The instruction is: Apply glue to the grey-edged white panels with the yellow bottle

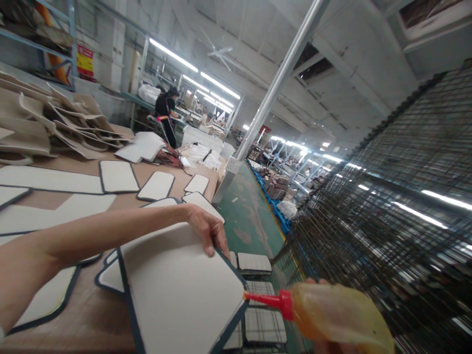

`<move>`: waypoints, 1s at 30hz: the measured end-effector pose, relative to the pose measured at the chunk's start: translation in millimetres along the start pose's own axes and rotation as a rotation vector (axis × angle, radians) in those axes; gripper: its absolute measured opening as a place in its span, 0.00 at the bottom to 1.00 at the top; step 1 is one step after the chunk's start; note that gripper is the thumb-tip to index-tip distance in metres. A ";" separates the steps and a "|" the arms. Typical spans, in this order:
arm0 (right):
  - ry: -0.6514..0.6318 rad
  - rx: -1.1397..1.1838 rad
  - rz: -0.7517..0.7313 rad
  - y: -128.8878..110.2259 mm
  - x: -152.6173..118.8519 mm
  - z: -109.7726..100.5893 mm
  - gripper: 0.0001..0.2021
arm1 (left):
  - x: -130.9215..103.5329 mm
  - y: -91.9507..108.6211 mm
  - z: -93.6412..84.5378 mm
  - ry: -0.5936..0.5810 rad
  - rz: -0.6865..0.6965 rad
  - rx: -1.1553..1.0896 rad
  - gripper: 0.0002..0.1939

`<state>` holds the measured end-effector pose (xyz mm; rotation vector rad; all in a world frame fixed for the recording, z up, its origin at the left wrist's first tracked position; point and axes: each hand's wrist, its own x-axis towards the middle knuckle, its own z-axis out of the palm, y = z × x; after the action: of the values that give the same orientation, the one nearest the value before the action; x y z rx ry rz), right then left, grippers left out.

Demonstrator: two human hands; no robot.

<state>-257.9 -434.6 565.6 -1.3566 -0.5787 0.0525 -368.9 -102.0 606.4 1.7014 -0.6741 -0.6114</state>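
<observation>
I see my left hand (206, 228) stretched out over the desk (92, 314), its fingers curled over the far edge of a large white panel (177, 290) and gripping it; the panel lies right under that hand, tilted, with its near corner jutting past the desk edge. My right hand (324, 344) is almost wholly hidden at the bottom edge behind a glue bottle (339, 314), and from the bits of finger showing around the bottle it appears to be clasped round it. The bottle's red nozzle (265, 300) points left and its tip touches the panel's right corner at the dark border. The panel is flat, matte, softly textured, five-sided with rounded corners and a thin dark-blue trim. The bottle is squashy translucent plastic, filled with amber liquid. More white trimmed pieces (118, 177) lie flat across the brown desk, some partly under the held panel, and a loose heap of beige cut shapes (55, 128) sits at the far left. Just beyond the desk edge a wire rack (387, 221) rises to the right, with further pieces (254, 263) resting on its lower shelves. A person (165, 110) stands well off in the background.
</observation>
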 end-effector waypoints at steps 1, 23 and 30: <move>0.010 -0.013 0.002 0.1 -0.6 1.6 0.18 | -1.8 0.3 0.9 0.018 -0.001 -0.007 0.27; -0.029 0.117 -0.160 -2.5 -18.1 39.2 0.20 | -35.5 -19.4 -3.8 0.249 -0.047 0.029 0.26; -0.029 0.150 -0.191 -2.1 -18.9 39.3 0.19 | -37.1 -26.6 -5.8 0.279 -0.075 -0.045 0.25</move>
<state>-291.2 -406.5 564.5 -1.1524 -0.7126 -0.0389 -387.6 -66.7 583.7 1.7347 -0.3971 -0.4262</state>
